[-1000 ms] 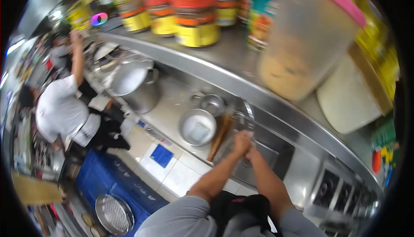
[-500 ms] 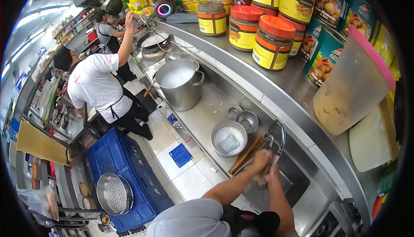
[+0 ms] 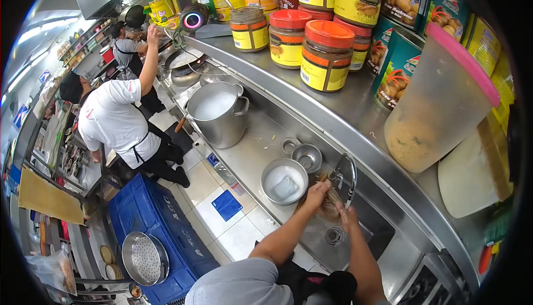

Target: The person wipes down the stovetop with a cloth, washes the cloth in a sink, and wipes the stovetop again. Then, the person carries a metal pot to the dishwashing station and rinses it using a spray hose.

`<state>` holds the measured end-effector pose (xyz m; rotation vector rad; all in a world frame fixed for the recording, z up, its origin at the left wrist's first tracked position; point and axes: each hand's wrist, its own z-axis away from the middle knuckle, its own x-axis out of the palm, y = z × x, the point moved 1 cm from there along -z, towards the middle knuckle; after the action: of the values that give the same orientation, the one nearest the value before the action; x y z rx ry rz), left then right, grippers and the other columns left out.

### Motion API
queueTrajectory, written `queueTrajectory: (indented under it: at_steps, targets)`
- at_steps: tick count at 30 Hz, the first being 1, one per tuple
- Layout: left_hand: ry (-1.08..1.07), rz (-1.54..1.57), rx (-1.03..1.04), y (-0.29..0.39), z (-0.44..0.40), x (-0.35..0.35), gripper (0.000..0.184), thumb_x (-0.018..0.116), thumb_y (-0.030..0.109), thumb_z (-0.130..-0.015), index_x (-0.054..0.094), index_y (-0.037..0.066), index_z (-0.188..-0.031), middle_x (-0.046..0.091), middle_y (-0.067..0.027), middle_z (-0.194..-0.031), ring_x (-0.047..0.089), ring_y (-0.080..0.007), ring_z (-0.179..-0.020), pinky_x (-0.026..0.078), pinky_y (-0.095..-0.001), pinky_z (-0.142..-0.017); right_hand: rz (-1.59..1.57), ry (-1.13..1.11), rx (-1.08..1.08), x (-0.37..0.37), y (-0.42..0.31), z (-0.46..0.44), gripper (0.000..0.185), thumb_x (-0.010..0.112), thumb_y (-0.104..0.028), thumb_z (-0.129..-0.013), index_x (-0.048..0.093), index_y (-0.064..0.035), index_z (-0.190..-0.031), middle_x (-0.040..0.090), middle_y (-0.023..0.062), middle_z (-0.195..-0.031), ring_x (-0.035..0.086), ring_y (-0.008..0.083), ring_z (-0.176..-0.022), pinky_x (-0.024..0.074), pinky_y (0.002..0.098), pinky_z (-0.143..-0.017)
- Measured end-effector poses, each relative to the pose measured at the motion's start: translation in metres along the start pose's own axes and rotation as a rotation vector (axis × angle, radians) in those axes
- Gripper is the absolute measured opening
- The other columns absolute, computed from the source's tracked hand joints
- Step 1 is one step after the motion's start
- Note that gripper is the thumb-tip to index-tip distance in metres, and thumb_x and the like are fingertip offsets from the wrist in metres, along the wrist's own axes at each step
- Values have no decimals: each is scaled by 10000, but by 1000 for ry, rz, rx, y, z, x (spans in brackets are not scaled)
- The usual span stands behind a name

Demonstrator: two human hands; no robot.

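The person in the grey shirt is leaning over the sink (image 3: 380, 244), both arms stretching out above it. The left hand (image 3: 317, 194) is curling at one side of a brownish bundle (image 3: 330, 208), and the right hand (image 3: 348, 219) is lying flatter along the other. The hands are staying slightly apart, with the bundle sitting between them over the basin; from here I cannot tell how firmly either one is gripping it. The curved faucet (image 3: 353, 177) is arching down just beside the right hand, and the drain (image 3: 334, 235) is showing below.

To the left on the steel table (image 3: 255, 152), a metal bowl (image 3: 264, 193) is holding a pale packet (image 3: 286, 187), with a smaller bowl (image 3: 308, 160) sitting near it. Farther along, a big pot (image 3: 225, 131) is standing upright. Red-lidded jars (image 3: 327, 66) are lining the shelf (image 3: 361, 117) above, and a co-worker in white (image 3: 119, 119) is raising an arm.
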<state>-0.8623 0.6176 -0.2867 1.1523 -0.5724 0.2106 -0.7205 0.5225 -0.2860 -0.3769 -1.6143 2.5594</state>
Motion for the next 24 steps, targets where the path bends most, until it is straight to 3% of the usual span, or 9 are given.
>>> queueTrajectory:
  at_steps: [1,3,7,9,13,15,17,20,24]
  targets:
    - [104,133,5,-20,-1,-2,122,633,192,-901,652,90,-838,632,-28,-769,613,-111,-776,498,-300,-681,-252,65,-20,2,8,-12,450,656,-461,-898,633,-25,-1004,581,8,-867,542,131,-712,469,323,-647]
    - [189,-1364,882,-75,-8,6,127,642,195,-894,635,83,-833,629,-61,-752,629,-134,-748,499,-310,-655,-411,196,82,13,9,-25,403,655,-429,-910,646,-36,-997,610,34,-871,559,115,-799,469,323,-650]
    - [183,-808,-2,-31,13,35,258,652,297,-896,642,41,-866,659,-139,-765,605,-168,-670,487,-363,-648,-625,203,131,25,-4,-14,431,563,-461,-948,641,-37,-943,603,44,-853,560,133,-810,468,333,-673]
    - [179,-656,201,-82,-36,3,339,669,374,-880,667,35,-870,654,-150,-746,601,-180,-675,483,-371,-662,-105,338,25,8,-7,-15,452,553,-489,-937,640,-50,-874,596,42,-831,553,147,-803,460,342,-667]
    - [-565,-1039,355,-22,-4,1,416,683,456,-850,675,45,-789,622,-109,-687,591,-223,-648,469,-368,-635,198,36,-207,-17,41,0,509,576,-522,-907,653,-19,-895,610,41,-839,543,175,-811,454,338,-726]
    - [-380,-562,133,18,3,17,333,666,368,-887,676,52,-783,613,-32,-688,565,-135,-641,457,-316,-604,559,-86,18,-24,22,11,534,569,-510,-920,650,4,-1039,631,82,-938,566,181,-888,463,329,-766]
    - [-63,7,-19,4,-13,10,276,664,321,-897,662,70,-782,570,18,-656,492,-79,-598,431,-278,-581,15,157,-119,-9,14,18,494,567,-461,-936,627,-10,-1129,626,116,-1036,583,200,-938,480,354,-759]
    - [110,-351,90,-24,15,34,335,664,318,-873,633,10,-746,604,-59,-672,553,-132,-641,451,-311,-619,-778,131,137,12,7,-12,440,569,-394,-946,597,-16,-1170,613,122,-1106,599,222,-955,499,389,-768]
    - [298,-665,222,-53,14,26,416,662,395,-850,649,-17,-801,647,-187,-743,616,-258,-673,484,-369,-666,-298,314,144,20,-9,-24,305,562,-355,-940,603,-53,-964,639,82,-879,642,254,-802,539,415,-711]
